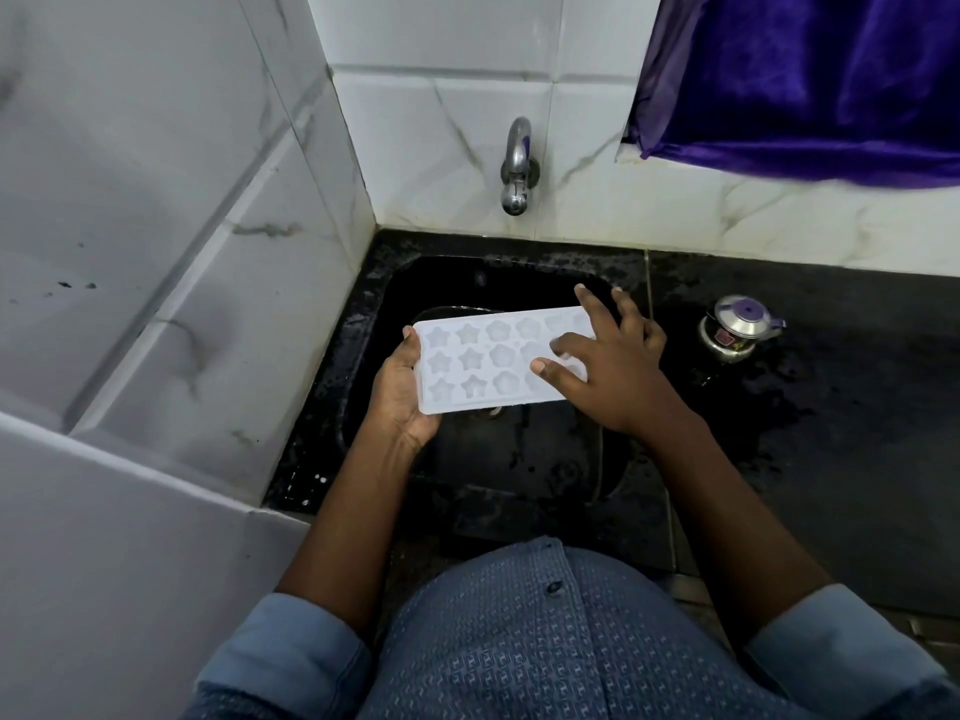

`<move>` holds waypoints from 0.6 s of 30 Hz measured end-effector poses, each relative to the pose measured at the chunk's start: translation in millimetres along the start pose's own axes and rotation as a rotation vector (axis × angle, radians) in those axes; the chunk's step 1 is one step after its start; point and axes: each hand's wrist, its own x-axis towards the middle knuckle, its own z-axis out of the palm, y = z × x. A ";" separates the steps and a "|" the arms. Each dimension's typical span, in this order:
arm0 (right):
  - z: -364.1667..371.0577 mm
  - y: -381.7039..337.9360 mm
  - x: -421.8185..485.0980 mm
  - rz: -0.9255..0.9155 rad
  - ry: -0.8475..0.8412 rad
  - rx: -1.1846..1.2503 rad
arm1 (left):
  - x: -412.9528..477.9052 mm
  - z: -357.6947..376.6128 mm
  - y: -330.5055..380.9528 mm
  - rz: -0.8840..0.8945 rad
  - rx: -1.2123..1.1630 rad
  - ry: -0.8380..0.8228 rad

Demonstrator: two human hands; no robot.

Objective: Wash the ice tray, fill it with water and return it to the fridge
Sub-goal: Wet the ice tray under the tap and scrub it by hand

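A white ice tray (483, 363) with star and flower shaped moulds is held level over the black sink (395, 298). My left hand (402, 389) grips its left end, thumb on the rim and fingers underneath. My right hand (605, 363) lies on the tray's right end with fingers spread, fingertips touching the moulds. A chrome tap (517, 166) sticks out of the white tiled wall above the sink; no water runs from it.
A small steel pot with a purple lid knob (737, 330) stands on the wet black counter (831, 407) to the right of the sink. A purple curtain (810, 80) hangs at the upper right. White tiled walls close off the left side.
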 end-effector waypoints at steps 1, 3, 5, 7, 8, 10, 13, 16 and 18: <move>0.0 0.2 0.4 0.000 -0.005 0.000 | 0.0 0.0 0.1 0.006 0.005 0.004; 0.4 0.9 1.3 -0.008 0.005 0.003 | 0.6 -1.4 0.7 0.013 0.011 0.016; 1.1 2.7 1.2 -0.014 0.028 0.021 | 1.1 -3.5 0.1 0.013 0.016 0.015; 1.9 5.6 0.4 -0.024 0.053 0.041 | 0.7 -4.0 -1.1 0.011 0.018 0.012; 2.2 7.2 -0.1 -0.033 0.066 0.048 | 0.5 -4.0 -1.5 0.018 0.021 0.012; 1.8 11.3 -0.3 -0.048 0.095 0.055 | -0.5 -4.3 -0.8 0.029 0.015 0.006; -2.8 19.1 -0.9 -0.027 0.111 0.066 | -2.2 -5.6 1.1 0.032 0.000 0.025; -5.6 26.2 -3.0 0.006 0.116 0.073 | 0.3 -9.5 -0.5 0.050 0.017 0.052; -4.8 28.2 -3.9 0.017 0.111 0.064 | 1.9 -11.6 -1.4 0.056 0.021 0.063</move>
